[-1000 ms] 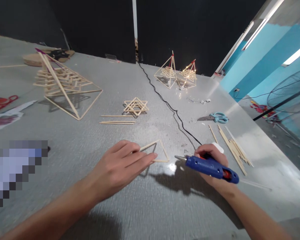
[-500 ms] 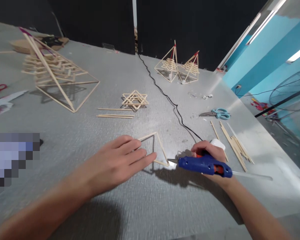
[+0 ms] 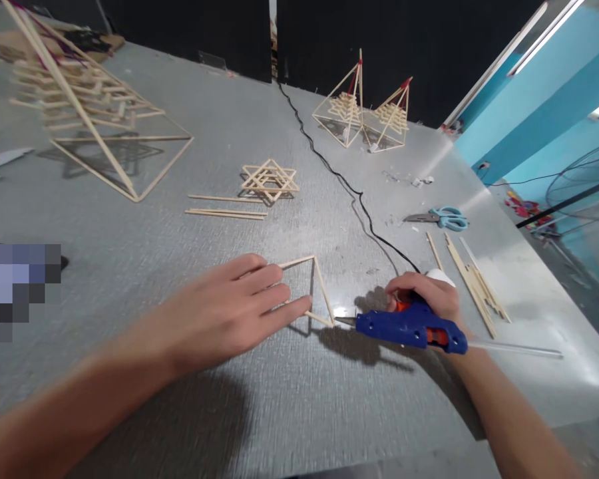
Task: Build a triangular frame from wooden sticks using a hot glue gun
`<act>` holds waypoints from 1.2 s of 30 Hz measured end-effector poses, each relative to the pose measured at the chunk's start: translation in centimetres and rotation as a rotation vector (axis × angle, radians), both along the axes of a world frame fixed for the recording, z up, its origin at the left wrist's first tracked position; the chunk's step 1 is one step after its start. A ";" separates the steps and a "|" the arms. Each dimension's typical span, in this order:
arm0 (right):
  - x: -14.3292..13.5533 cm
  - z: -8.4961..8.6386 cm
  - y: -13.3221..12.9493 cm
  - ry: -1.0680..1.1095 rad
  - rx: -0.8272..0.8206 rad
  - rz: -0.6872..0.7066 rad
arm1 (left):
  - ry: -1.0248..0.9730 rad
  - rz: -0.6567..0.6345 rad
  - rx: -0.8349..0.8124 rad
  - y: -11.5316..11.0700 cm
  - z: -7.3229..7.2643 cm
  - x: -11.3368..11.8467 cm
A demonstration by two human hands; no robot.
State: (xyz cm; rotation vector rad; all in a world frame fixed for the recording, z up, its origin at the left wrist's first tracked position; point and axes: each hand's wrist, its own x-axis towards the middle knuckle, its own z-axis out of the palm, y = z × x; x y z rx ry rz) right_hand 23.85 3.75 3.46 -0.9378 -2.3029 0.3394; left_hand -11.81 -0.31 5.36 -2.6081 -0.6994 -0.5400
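Note:
My left hand [image 3: 234, 303] reaches over a triangle of thin wooden sticks [image 3: 322, 283], its fingers stretched across the left part and its thumb hidden. The triangle casts a shadow on the grey table and seems slightly raised. My right hand [image 3: 426, 296] is wrapped around the handle of a blue glue gun [image 3: 397, 327] with an orange trigger. A clear glue stick [image 3: 516, 347] sticks out of its back end. The nozzle touches, or almost touches, the triangle's near right corner; a bead of glue cannot be made out.
Beyond my hands lie a star-shaped stick stack [image 3: 270, 181] and loose sticks [image 3: 227, 213]. Blue-handled scissors [image 3: 446, 218] and more sticks [image 3: 474, 286] are at right. Stick pyramids stand far left [image 3: 87, 123] and at back [image 3: 347, 110]. A black cord [image 3: 334, 174] crosses the table.
The view has shifted a little, so the far objects sit higher in the picture. The nozzle stays at the triangle's corner, and both hands keep nearly the same pose.

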 end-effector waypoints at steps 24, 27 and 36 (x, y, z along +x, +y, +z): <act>-0.2 0.3 -0.1 -0.018 -0.025 -0.001 | -0.013 -0.013 -0.028 0.0 0.0 0.1; -0.2 0.2 -0.1 -0.010 -0.024 -0.006 | -0.014 -0.021 -0.019 -0.1 0.0 0.0; -0.2 0.0 -0.1 0.007 -0.027 -0.029 | -0.017 -0.026 -0.030 0.0 -0.1 0.0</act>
